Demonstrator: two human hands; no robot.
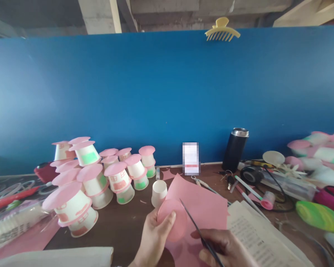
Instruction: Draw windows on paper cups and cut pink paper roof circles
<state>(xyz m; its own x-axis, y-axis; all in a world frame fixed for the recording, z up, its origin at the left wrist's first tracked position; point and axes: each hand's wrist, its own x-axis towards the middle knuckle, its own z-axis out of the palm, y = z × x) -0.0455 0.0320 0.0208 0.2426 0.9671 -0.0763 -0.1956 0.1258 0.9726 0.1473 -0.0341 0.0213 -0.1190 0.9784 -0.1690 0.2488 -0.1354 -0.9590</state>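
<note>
one pink disc [178,222], pinched by the left hand [155,237], lies at ten o'clock from the right hand [224,243], which grips a slender dark tool [196,226].

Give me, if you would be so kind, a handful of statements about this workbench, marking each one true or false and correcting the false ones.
1. The left hand holds a round pink piece. True.
2. The right hand holds nothing. False: it holds a dark, slender, pointed tool.
3. The yellow claw clip is at the top edge of the blue partition. True.
4. The black bottle stands to the left of the plain white cup. False: it stands to the right of it.
5. The stacked cups are topped with green discs. False: their discs are pink.
</note>
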